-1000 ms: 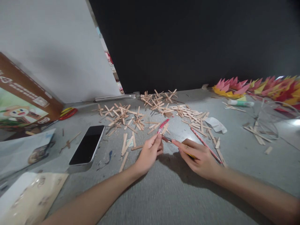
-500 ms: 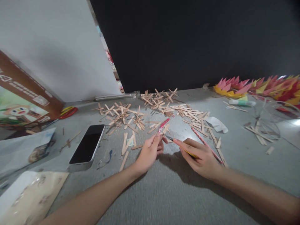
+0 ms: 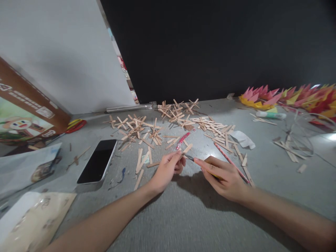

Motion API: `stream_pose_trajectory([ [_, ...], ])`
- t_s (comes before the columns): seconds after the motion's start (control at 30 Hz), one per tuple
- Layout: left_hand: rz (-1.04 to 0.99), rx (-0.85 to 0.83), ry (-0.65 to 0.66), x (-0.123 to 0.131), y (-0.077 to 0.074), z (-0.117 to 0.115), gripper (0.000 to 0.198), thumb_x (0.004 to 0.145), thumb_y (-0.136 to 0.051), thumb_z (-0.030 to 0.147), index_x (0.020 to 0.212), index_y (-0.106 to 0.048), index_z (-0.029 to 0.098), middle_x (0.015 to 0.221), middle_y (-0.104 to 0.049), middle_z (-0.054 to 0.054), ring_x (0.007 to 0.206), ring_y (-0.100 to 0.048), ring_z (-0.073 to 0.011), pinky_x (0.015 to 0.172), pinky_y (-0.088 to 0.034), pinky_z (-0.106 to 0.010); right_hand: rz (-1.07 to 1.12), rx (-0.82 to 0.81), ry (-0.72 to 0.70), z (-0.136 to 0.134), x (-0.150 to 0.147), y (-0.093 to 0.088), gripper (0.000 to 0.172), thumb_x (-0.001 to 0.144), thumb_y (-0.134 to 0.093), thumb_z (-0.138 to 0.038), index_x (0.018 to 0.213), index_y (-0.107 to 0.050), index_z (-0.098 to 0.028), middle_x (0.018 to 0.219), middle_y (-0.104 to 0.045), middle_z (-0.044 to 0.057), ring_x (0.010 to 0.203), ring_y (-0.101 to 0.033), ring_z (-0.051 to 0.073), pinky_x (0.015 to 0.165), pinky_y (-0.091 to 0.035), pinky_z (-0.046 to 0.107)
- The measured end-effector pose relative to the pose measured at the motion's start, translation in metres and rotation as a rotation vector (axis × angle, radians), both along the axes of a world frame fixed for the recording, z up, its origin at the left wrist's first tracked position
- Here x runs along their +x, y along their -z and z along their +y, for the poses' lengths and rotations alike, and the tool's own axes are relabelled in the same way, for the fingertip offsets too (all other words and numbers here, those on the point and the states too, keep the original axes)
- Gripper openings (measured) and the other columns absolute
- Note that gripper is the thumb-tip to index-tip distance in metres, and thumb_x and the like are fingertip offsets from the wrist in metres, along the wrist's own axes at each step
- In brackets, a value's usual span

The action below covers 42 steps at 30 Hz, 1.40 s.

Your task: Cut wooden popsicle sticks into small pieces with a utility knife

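Left hand (image 3: pixel 168 169) pinches what looks like a wooden stick (image 3: pixel 188 148) over the desk (image 3: pixel 162 220), short of piled sticks (image 3: pixel 215 128) toward its far edge, right hand (image 3: pixel 223 176) grips a yellow-handled tool (image 3: pixel 190 158), tip near stick, apparently working it, next move likely needing steady fingers.

A phone (image 3: pixel 97 161) is laid screen up at the left, a brown printed box (image 3: pixel 28 99) is stood farther left, and a white tube (image 3: pixel 271 115) (banded in green) is seen near pointed pink and yellow paper (image 3: pixel 258 99) at the right.
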<state>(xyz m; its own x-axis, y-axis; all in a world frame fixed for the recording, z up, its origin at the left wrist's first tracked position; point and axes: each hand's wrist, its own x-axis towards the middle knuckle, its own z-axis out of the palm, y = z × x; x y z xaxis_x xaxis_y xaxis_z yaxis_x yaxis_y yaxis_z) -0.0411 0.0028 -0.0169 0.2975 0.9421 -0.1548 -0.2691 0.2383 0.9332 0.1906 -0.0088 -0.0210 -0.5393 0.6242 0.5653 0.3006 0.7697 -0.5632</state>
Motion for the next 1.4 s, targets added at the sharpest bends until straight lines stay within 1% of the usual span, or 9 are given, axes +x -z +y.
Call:
stream_pose_trajectory([
  [0.17,0.009,0.016,0.025,-0.002,0.0024,0.0004,0.053,0.094,-0.064,0.064,0.072,-0.057,0.017,0.062,-0.026,0.007,0.055,-0.022,-0.0085,0.054,-0.018,-0.024,0.002,0.002,0.001,0.0,0.0011,0.0007,0.062,0.1,-0.053,-0.002,0.157,-0.054,-0.028,0.102,-0.066,0.006,0.08,-0.062,0.015,0.07,-0.053,0.027],
  [0.43,-0.005,0.035,0.053,-0.0038,0.0019,-0.0008,0.049,0.098,-0.062,0.059,0.075,-0.06,0.015,0.062,-0.025,0.008,0.056,-0.02,-0.0087,0.055,-0.018,-0.025,0.018,0.016,-0.006,-0.0001,0.0023,0.001,0.063,0.101,-0.054,-0.002,0.158,-0.054,-0.027,0.097,-0.064,0.005,0.079,-0.06,0.014,0.069,-0.052,0.027],
  [0.57,-0.001,0.047,0.03,-0.0033,0.0006,-0.0009,0.05,0.096,-0.064,0.06,0.076,-0.061,0.015,0.061,-0.03,0.007,0.055,-0.023,-0.0085,0.054,-0.019,-0.024,0.013,0.01,-0.004,-0.0007,0.0029,0.0016,0.061,0.101,-0.054,-0.003,0.158,-0.053,-0.028,0.1,-0.065,0.006,0.081,-0.062,0.015,0.072,-0.054,0.028],
  [0.67,-0.009,0.067,0.012,-0.0028,-0.0007,-0.0009,0.047,0.094,-0.068,0.059,0.078,-0.06,0.016,0.062,-0.036,0.006,0.055,-0.026,-0.0084,0.054,-0.02,-0.024,0.005,0.002,0.006,-0.0006,0.0029,0.0013,0.06,0.102,-0.053,-0.005,0.158,-0.053,-0.028,0.096,-0.064,0.006,0.079,-0.062,0.015,0.07,-0.054,0.028],
  [0.8,-0.033,0.073,0.019,-0.0019,-0.0008,-0.0008,0.046,0.094,-0.068,0.06,0.081,-0.058,0.017,0.061,-0.03,0.008,0.054,-0.025,-0.008,0.054,-0.02,-0.022,-0.006,0.003,0.035,-0.0003,0.0022,0.0,0.059,0.102,-0.053,-0.006,0.158,-0.054,-0.028,0.091,-0.062,0.004,0.074,-0.061,0.015,0.067,-0.052,0.027],
  [0.97,-0.056,0.062,0.002,-0.0003,-0.0001,-0.0011,0.049,0.092,-0.07,0.063,0.081,-0.056,0.018,0.059,-0.024,0.01,0.052,-0.023,-0.0072,0.053,-0.02,-0.021,-0.009,-0.001,0.056,-0.0001,0.0012,-0.0009,0.057,0.103,-0.053,-0.009,0.156,-0.055,-0.027,0.088,-0.062,0.003,0.072,-0.061,0.014,0.065,-0.053,0.026],
  [1.1,-0.064,0.053,-0.011,0.0007,-0.0019,-0.0017,0.05,0.091,-0.072,0.062,0.079,-0.053,0.018,0.061,-0.026,0.01,0.053,-0.023,-0.0068,0.052,-0.019,-0.021,-0.009,0.002,0.058,0.0,0.0005,-0.0014,0.056,0.103,-0.053,-0.009,0.156,-0.056,-0.027,0.087,-0.061,0.002,0.07,-0.06,0.013,0.065,-0.053,0.026],
  [1.27,-0.002,0.112,-0.044,0.0007,-0.0012,-0.0027,0.045,0.095,-0.068,0.06,0.084,-0.06,0.017,0.06,-0.031,0.008,0.053,-0.027,-0.0076,0.052,-0.022,-0.021,-0.016,0.015,0.071,-0.0001,0.0004,-0.0032,0.054,0.104,-0.053,-0.01,0.155,-0.057,-0.026,0.087,-0.063,0.003,0.069,-0.061,0.014,0.064,-0.053,0.026],
  [1.4,0.11,0.19,-0.124,0.0002,0.0028,-0.0049,0.044,0.098,-0.064,0.06,0.093,-0.068,0.017,0.059,-0.033,0.007,0.053,-0.029,-0.0086,0.052,-0.023,-0.022,0.003,0.017,0.067,-0.0002,0.0004,-0.004,0.055,0.103,-0.052,-0.01,0.155,-0.057,-0.027,0.089,-0.065,0.004,0.07,-0.062,0.014,0.064,-0.054,0.026],
])
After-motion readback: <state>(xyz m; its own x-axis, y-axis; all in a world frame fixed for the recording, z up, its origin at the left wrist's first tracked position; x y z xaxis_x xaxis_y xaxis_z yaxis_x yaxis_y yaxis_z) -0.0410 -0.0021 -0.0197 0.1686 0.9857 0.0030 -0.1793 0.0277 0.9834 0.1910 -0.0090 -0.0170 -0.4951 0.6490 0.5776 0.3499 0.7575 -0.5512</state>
